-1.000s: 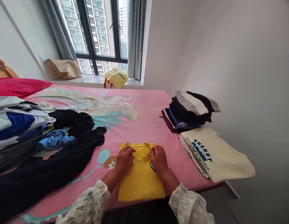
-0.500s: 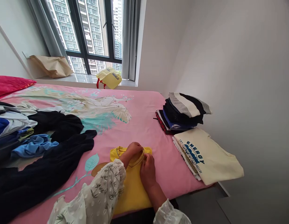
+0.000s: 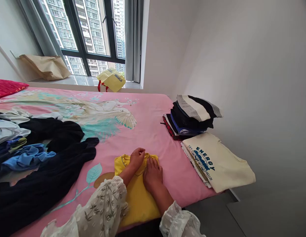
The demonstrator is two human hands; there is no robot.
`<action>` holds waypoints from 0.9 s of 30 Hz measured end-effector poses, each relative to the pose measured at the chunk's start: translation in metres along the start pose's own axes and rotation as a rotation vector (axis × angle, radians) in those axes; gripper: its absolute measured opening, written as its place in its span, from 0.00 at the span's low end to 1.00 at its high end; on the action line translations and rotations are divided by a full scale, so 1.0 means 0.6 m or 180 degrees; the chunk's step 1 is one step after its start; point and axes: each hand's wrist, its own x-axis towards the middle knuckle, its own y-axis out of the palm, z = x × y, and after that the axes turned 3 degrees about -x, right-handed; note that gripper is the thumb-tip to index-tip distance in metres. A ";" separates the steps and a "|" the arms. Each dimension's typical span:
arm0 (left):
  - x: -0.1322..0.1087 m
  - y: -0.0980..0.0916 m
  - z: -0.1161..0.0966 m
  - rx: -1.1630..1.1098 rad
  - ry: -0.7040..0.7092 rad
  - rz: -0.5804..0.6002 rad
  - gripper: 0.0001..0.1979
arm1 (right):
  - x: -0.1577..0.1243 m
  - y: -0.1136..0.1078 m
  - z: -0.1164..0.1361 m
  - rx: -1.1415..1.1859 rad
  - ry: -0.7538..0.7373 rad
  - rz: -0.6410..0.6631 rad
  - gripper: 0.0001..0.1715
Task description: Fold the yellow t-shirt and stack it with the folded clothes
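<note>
A yellow T-shirt (image 3: 140, 204) lies folded on the near edge of the bed, its collar at the far end. At the left side of the collar is my left hand (image 3: 136, 159), fingers curled in against the fabric. My right hand (image 3: 153, 174) rests palm down over the right side of the collar, with its fingers stretched out flat on the cloth. Part of the neckline is hidden under the hands.
Folded clothes form a dark stack (image 3: 192, 120) to the right, with a cream printed T-shirt (image 3: 224, 164) on a second pile before it. Loose dark clothing (image 3: 56, 164) is heaped on the left. The pink bedsheet (image 3: 153, 125) spreads between. A paper bag (image 3: 47, 67) sits on the windowsill.
My right hand has gone from pinching the raised collar to lying flat on it. The collar has come down onto the shirt. My left hand has shifted slightly left.
</note>
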 end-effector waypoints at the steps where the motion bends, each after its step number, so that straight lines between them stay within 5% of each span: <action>1: -0.013 -0.016 0.003 0.0011 0.0131 -0.0062 0.10 | 0.002 -0.005 0.002 -0.0016 -0.0014 0.0016 0.32; 9: -0.115 -0.126 0.086 0.1044 0.1522 -0.0513 0.12 | 0.003 -0.001 0.030 -0.0091 0.0123 -0.0170 0.35; 14: -0.097 -0.148 0.123 0.1402 0.0674 -0.0579 0.22 | -0.008 0.020 0.027 -0.0071 0.0013 -0.0280 0.36; 19: -0.055 -0.164 0.113 0.1527 -0.0279 -0.0410 0.21 | -0.006 0.026 0.027 -0.0150 0.0053 -0.0175 0.38; 27: -0.012 -0.200 0.088 0.1352 -0.0107 0.0341 0.16 | -0.010 0.043 0.025 -0.0273 0.0057 -0.0435 0.38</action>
